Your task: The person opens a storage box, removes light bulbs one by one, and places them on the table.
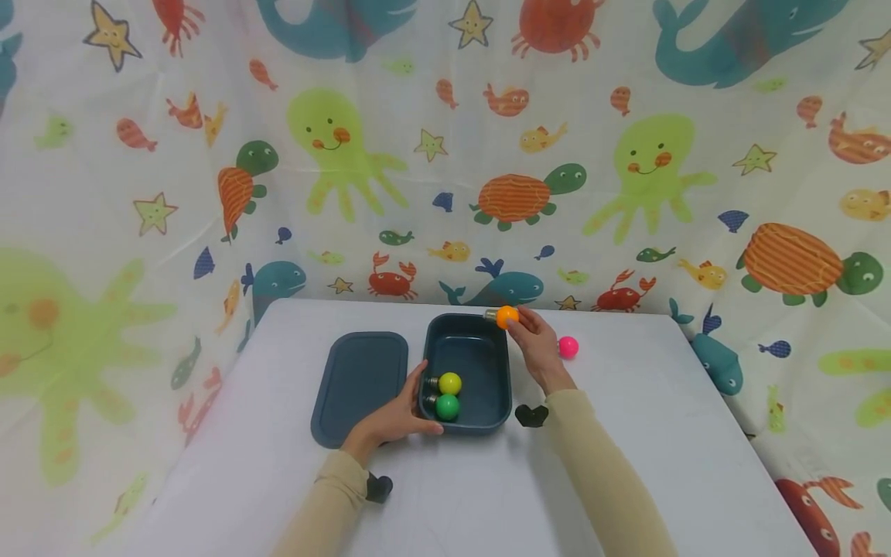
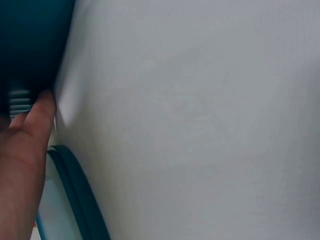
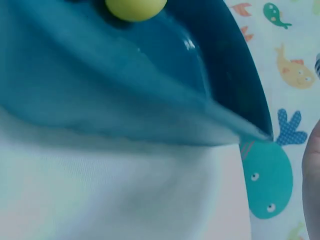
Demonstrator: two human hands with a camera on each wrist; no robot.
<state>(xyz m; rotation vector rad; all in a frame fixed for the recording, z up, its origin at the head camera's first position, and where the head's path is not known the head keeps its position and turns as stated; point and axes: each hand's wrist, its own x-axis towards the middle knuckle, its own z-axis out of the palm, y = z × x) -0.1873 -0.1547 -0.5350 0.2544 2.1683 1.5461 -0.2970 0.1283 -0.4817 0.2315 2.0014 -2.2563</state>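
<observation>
In the head view my right hand (image 1: 537,346) pinches an orange light bulb (image 1: 508,317) over the far right corner of a dark blue plastic container (image 1: 480,371). The bulb's metal base points left. My left hand (image 1: 398,415) holds the container at its near left corner, with the thumb along the front side and fingers along the left wall. Inside, a yellow bulb (image 1: 450,384) and a green bulb (image 1: 448,407) lie side by side at the left. In the right wrist view only part of the right hand (image 3: 312,175) shows; its bulb is out of sight.
A dark blue lid (image 1: 362,379) lies flat on the white table, left of the container. A pink bulb (image 1: 568,347) sits right of it, partly behind the right hand. A curtain with sea animals (image 1: 515,197) hangs behind the table.
</observation>
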